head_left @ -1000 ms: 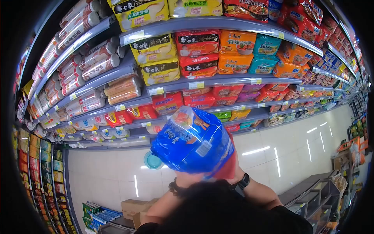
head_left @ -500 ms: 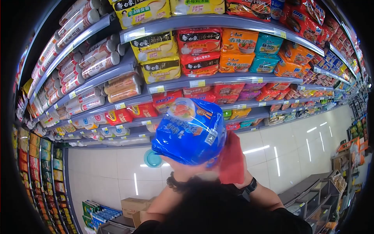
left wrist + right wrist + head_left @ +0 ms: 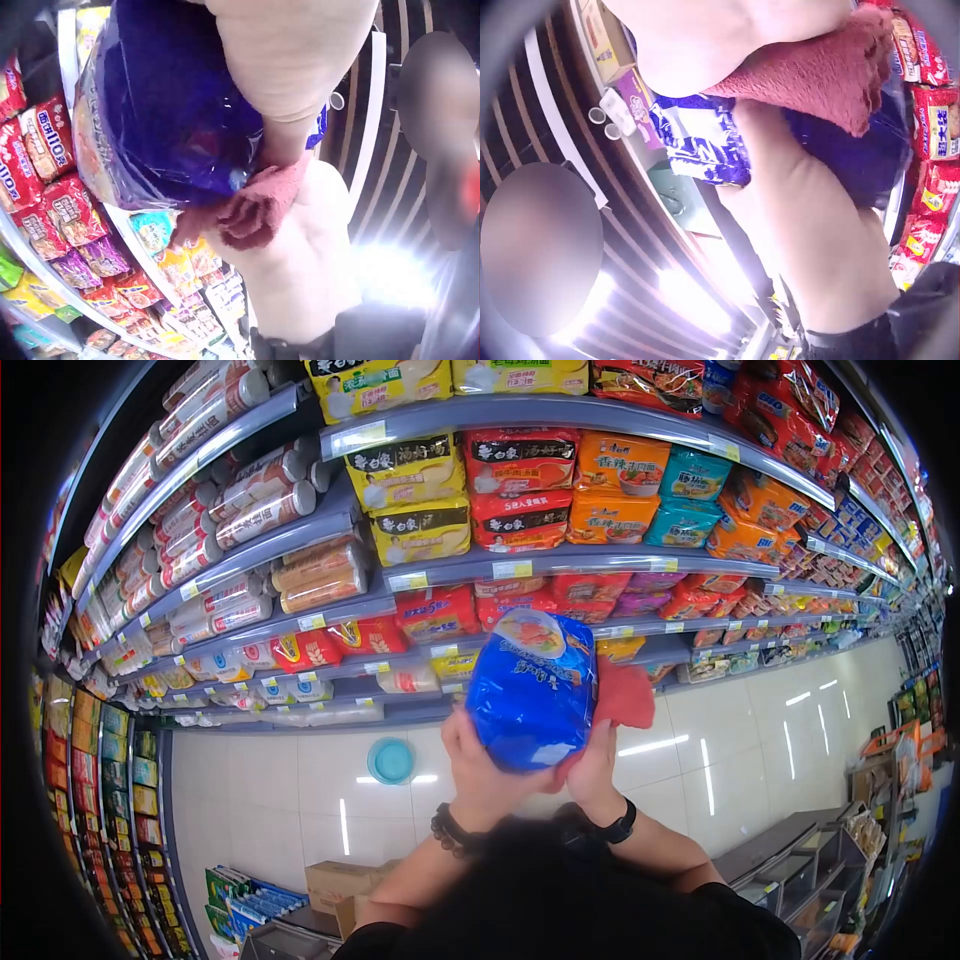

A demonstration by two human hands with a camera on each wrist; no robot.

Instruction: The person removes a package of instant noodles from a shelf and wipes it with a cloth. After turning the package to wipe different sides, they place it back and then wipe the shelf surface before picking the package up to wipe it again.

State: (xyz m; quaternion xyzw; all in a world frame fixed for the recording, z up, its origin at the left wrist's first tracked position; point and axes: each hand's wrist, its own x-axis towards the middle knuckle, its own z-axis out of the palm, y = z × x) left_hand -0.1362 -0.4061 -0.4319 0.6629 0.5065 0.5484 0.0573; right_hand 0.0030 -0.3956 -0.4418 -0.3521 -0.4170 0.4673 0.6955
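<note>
A glossy blue instant noodle multipack (image 3: 535, 705) is held up in front of the shelves, its bowl picture towards the top. My left hand (image 3: 490, 775) grips it from the lower left, thumb along its side. At its right side, my right hand (image 3: 597, 770) holds a red cloth (image 3: 627, 698) against the pack. In the left wrist view the cloth (image 3: 259, 210) lies bunched over the right hand (image 3: 300, 255), beside the pack (image 3: 172, 105). From the right wrist, the cloth (image 3: 817, 75) hangs out from under the right hand (image 3: 720, 37), with the left hand (image 3: 795, 195) below.
Shelves (image 3: 580, 565) of noodle packs stand ahead, with rolled dry noodles (image 3: 265, 515) on the left. A teal round tub (image 3: 391, 760) is on the tiled floor (image 3: 290, 780). Cardboard boxes (image 3: 340, 885) sit behind at left, and a grey rack (image 3: 790, 870) behind at right.
The noodle pack has swung from a leftward tilt to nearly upright and shifted right. The cloth has moved up along its right side, and both hands now show more fully below it.
</note>
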